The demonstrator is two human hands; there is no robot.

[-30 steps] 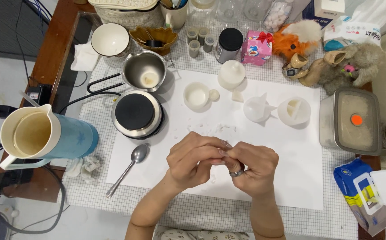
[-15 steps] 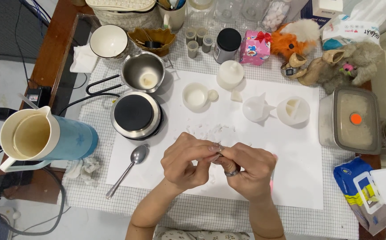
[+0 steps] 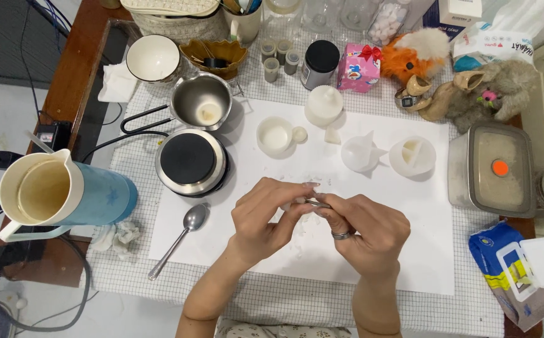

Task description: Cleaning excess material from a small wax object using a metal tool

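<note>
Your left hand (image 3: pixel 265 216) and right hand (image 3: pixel 366 231) meet over the white paper sheet (image 3: pixel 409 250), fingers pinching a small white piece (image 3: pixel 297 201) with a thin metal tool (image 3: pixel 317 203). Work low, over the sheet. Beyond: spoon (image 3: pixel 181 235), hotplate (image 3: pixel 189 159).

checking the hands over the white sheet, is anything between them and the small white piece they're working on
Nothing visible. The left hand and right hand meet directly on the small white piece, with a thin metal tool between the fingertips. The spoon and hot plate lie apart, on the left.
</note>
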